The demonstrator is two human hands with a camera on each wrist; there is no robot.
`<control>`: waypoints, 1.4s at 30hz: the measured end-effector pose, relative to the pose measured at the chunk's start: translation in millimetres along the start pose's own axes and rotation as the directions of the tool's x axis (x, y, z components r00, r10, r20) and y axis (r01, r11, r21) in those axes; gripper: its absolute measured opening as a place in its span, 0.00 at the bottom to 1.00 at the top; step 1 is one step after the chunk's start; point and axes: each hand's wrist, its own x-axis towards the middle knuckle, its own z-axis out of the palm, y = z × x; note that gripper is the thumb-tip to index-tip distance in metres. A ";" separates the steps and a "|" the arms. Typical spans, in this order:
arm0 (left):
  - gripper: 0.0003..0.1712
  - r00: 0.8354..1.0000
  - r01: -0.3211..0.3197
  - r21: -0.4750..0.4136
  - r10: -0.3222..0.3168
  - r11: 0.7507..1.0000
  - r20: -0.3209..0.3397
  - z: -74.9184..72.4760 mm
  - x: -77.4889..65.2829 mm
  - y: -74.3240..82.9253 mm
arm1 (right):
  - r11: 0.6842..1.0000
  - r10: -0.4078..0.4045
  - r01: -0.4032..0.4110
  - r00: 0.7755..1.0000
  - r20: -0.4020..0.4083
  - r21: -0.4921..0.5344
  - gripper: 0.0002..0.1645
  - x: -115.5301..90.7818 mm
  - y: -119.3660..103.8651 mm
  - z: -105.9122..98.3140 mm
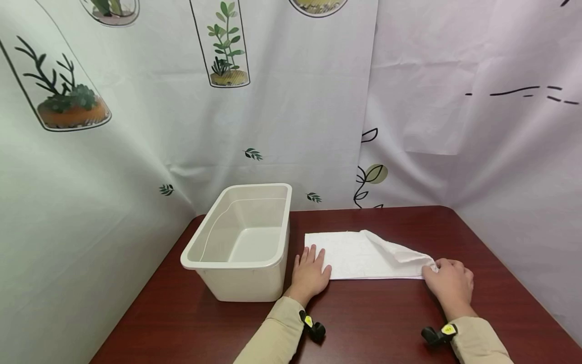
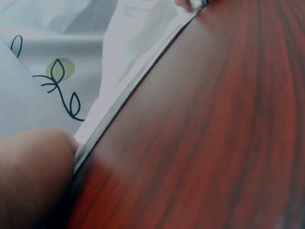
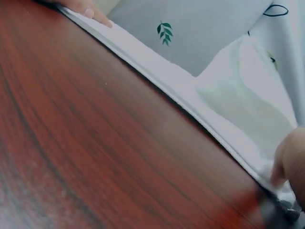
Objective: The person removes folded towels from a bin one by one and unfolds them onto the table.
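A white folded cloth lies on the dark red wooden table, its right part lifted into a loose fold. My left hand rests flat on the cloth's left end with the fingers spread and straight. At the other end my right hand pinches the cloth's right corner between thumb and fingers. In the left wrist view, part of the left hand lies beside the cloth's edge. The right wrist view has the right hand at the bunched corner of the cloth.
A deep cream plastic bin stands on the table just left of my left hand; its visible inside is bare. Printed white curtains hang behind the table and along its sides. Each wrist wears a small black camera.
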 end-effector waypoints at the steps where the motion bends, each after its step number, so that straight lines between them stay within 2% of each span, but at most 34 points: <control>1: 0.32 1.000 0.002 0.001 -0.002 1.000 0.001 0.4 -0.2 0.1 | 1.000 0.006 -0.006 1.000 0.011 -0.007 0.31 0.5 0.8 0.3; 5: 0.32 1.000 0.007 0.003 -0.007 1.000 0.000 1.9 -0.1 0.1 | 1.000 0.018 -0.018 1.000 0.003 0.004 0.30 1.7 2.9 2.7; 8: 0.32 1.000 0.009 -0.001 -0.009 1.000 0.003 1.1 -1.1 0.5 | 0.999 -0.016 0.018 0.998 -0.061 0.043 0.28 0.2 2.4 5.7; 11: 0.32 1.000 0.009 -0.004 -0.009 1.000 0.003 1.1 -1.2 0.4 | 0.991 -0.115 0.125 0.982 -0.150 0.057 0.23 -2.5 -0.6 9.0; 14: 0.32 1.000 0.010 -0.008 -0.010 1.000 0.004 1.2 -1.4 0.3 | 0.968 -0.240 0.252 0.942 -0.234 0.020 0.20 -5.1 -6.6 13.1; 16: 0.32 1.000 0.008 -0.008 -0.008 1.000 0.001 2.2 -1.0 -0.1 | 0.941 -0.329 0.338 0.899 -0.288 -0.018 0.19 -5.7 -12.0 17.0; 19: 0.33 1.000 0.007 -0.013 -0.007 1.000 0.005 1.9 -1.2 -0.4 | 0.878 -0.464 0.474 0.814 -0.349 -0.060 0.19 -4.0 -20.1 25.4; 22: 0.33 1.000 0.007 -0.010 -0.007 1.000 0.008 1.8 -0.4 -1.2 | 0.776 -0.608 0.623 0.696 -0.382 -0.099 0.18 -0.1 -31.5 37.6; 23: 0.33 1.000 0.007 -0.011 -0.007 1.000 0.009 1.5 -0.5 -1.2 | 0.744 -0.643 0.661 0.667 -0.377 -0.099 0.18 -0.3 -37.0 42.0; 26: 0.33 1.000 0.007 -0.014 -0.007 1.000 0.007 0.9 -0.2 -1.0 | 0.658 -0.722 0.746 0.587 -0.366 -0.102 0.18 -3.4 -57.4 56.5; 28: 0.32 1.000 0.004 -0.020 -0.004 1.000 0.001 0.2 -0.1 -0.3 | 0.627 -0.746 0.774 0.565 -0.352 -0.088 0.17 -8.5 -72.2 66.5; 30: 0.32 1.000 0.002 -0.019 -0.002 1.000 -0.003 -0.7 0.3 0.6 | 0.617 -0.758 0.783 0.564 -0.328 -0.080 0.17 -12.4 -85.9 76.8; 31: 0.33 1.000 0.003 -0.018 -0.003 1.000 -0.002 -0.9 0.6 1.0 | 0.618 -0.760 0.783 0.570 -0.312 -0.074 0.17 -14.0 -92.3 81.6; 37: 0.32 1.000 0.001 0.020 -0.001 1.000 0.011 -2.5 1.7 2.4 | 0.668 -0.740 0.743 0.660 -0.127 -0.034 0.20 -17.1 -121.0 100.7; 39: 0.33 1.000 -0.001 0.034 0.000 0.999 0.017 -2.1 2.3 2.7 | 0.680 -0.733 0.733 0.678 -0.049 -0.030 0.23 -16.3 -124.6 103.7; 42: 0.33 1.000 -0.004 0.035 0.003 0.999 0.021 0.5 3.9 3.1 | 0.684 -0.723 0.727 0.687 0.079 -0.063 0.30 -13.9 -122.5 106.5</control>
